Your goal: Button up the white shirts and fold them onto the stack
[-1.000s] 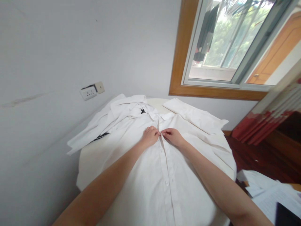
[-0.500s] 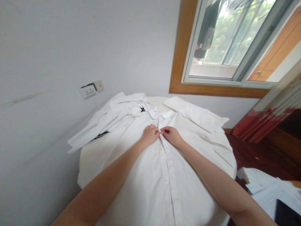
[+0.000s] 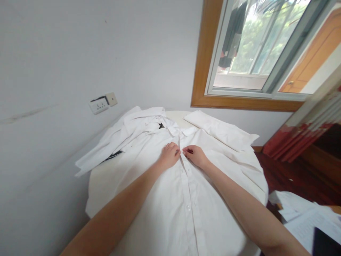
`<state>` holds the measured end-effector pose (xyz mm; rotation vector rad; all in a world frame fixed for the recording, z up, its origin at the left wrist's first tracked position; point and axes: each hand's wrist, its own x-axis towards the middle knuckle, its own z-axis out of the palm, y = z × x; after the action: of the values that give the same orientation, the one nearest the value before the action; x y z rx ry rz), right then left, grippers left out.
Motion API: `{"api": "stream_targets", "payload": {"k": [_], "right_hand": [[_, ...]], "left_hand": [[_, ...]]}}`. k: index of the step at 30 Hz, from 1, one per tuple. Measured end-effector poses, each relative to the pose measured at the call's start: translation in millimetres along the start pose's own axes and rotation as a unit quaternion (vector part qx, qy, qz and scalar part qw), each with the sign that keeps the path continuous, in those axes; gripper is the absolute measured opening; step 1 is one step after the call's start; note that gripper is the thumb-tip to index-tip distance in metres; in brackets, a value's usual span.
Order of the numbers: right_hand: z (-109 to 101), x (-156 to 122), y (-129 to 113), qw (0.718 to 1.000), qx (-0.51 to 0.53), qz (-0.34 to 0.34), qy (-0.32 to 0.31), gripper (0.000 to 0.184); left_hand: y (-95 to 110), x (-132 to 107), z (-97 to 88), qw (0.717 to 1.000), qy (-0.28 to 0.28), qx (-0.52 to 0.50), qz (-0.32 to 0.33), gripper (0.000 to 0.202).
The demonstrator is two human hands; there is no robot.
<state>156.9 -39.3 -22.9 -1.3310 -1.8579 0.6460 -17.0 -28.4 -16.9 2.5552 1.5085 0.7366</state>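
Seen from above the person's own forearms: at far left a pale grey wall [image 3: 53, 64] carries a scuff mark and a white socket [image 3: 99, 105], with a small square plate [image 3: 111, 99] just beside it. Below the socket, rumpled white cloth [image 3: 125, 129] drapes over the left side of a round, cream-topped table [image 3: 176, 115], a dark patch [image 3: 113, 155] showing from under it. Next, the left hand [image 3: 170, 155] comes in from the lower left, palm down, its fingers drawn together on the front edge of a white shirt [image 3: 166, 209]. The shirt lies spread flat on the table, its collar [image 3: 189, 131] toward the window and its hem end toward the viewer — the grip is on its front opening, a little below the collar. A strip with a pale button [image 3: 188, 207] runs down from the fingertips, between the forearms. Just right of the opening, the right hand [image 3: 195, 155] mirrors the left, thumb and finger pinched narrow on the fabric, the two sets of fingertips almost meeting — whether a button sits between them, I cannot tell. Beyond that hand lies a folded length of white cloth [image 3: 221, 129], beneath a wood-framed window [image 3: 247, 53]. At far right hang a red and cream curtain [image 3: 289, 142], then papers [image 3: 301, 213] below it, and a dark flat object [image 3: 326, 243] at the corner
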Motion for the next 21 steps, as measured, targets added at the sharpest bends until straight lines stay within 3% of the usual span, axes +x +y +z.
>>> {"api": "stream_targets", "payload": {"k": [12, 21], "right_hand": [[3, -2, -7, 0.991, -0.12, -0.062, 0.005, 0.018], [3, -7, -14, 0.989, -0.136, -0.054, 0.018, 0.02]], "left_hand": [[8, -2, -0.3, 0.998, -0.008, 0.051, -0.022, 0.014], [20, -4, -7.8, 0.996, 0.012, 0.074, -0.052, 0.014]]}}
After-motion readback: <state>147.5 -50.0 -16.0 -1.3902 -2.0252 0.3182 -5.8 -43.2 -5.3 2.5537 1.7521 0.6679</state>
